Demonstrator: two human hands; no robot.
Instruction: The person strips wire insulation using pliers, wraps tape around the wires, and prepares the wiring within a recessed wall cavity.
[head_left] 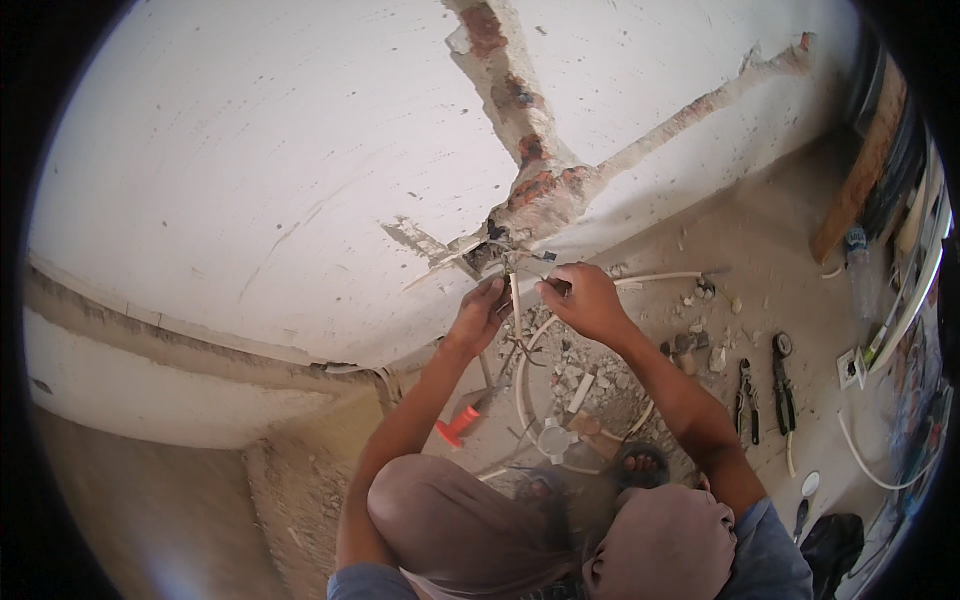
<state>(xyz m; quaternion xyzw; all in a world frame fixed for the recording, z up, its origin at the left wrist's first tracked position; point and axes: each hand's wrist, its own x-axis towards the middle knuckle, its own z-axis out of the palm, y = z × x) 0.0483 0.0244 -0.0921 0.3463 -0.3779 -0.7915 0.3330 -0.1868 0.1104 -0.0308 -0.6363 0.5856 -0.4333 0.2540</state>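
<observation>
My left hand (482,316) is closed, fingertips pinched together right beside a white cable (516,300) that hangs from the wall; what they grip is hidden. Level with it, to the right, my right hand (588,303) pinches the end of what looks like a thin wire. Above both hands, several thin wires come out of an opening (484,257) low in the wall. The cable's lower end splits into bare dark strands (524,346).
Chiselled channels (530,130) run up and across the white wall. Rubble (590,350) and a red-handled tool (460,424) lie below my hands. To the right are pliers (747,402), bigger pliers (783,385), a plastic bottle (860,262) and a wooden plank (862,165).
</observation>
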